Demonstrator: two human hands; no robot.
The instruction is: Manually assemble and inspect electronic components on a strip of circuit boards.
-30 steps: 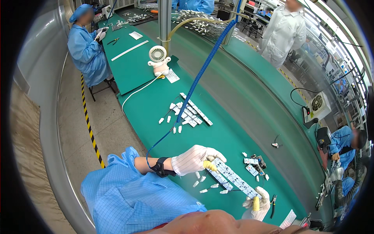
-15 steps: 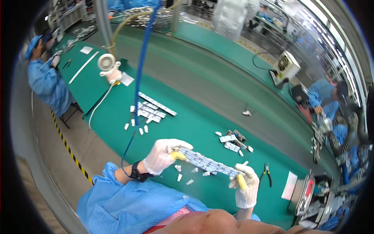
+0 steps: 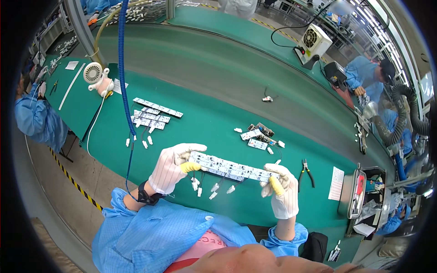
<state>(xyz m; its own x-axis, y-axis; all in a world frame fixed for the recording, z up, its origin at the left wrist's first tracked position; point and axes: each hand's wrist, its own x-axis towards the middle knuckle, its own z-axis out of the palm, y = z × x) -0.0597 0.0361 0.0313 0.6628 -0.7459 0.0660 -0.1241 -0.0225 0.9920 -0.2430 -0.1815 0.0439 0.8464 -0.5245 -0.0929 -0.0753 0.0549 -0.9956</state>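
Note:
Between my gloved hands I hold a few long white circuit board strips (image 3: 230, 168), side by side, dotted with small dark parts. My left hand (image 3: 172, 169) pinches their left end, thumb in a yellow finger cover. My right hand (image 3: 281, 190) grips the right end with thumb and fingers, also with a yellow-covered thumb. Thin dark wires with white connectors (image 3: 214, 191) hang below the strips' lower edge. Pliers (image 3: 306, 174) with dark handles lie on the green mat just right of my right hand. A blue coiled cord (image 3: 122, 68) runs down toward my left wrist strap (image 3: 148, 194).
More board strips (image 3: 152, 119) with connectors lie at the left. Short boards (image 3: 257, 144) and dark pieces lie ahead of my right hand. A small fan (image 3: 94, 73) stands far left. At right are a printed sheet (image 3: 336, 183) and a metal tray (image 3: 353, 195). Co-workers sit at both sides.
The held strips have gone from a steep slant to nearly level. Wires and connectors now hang plainly beneath them. Both hands keep their hold, and the whole view has shifted.

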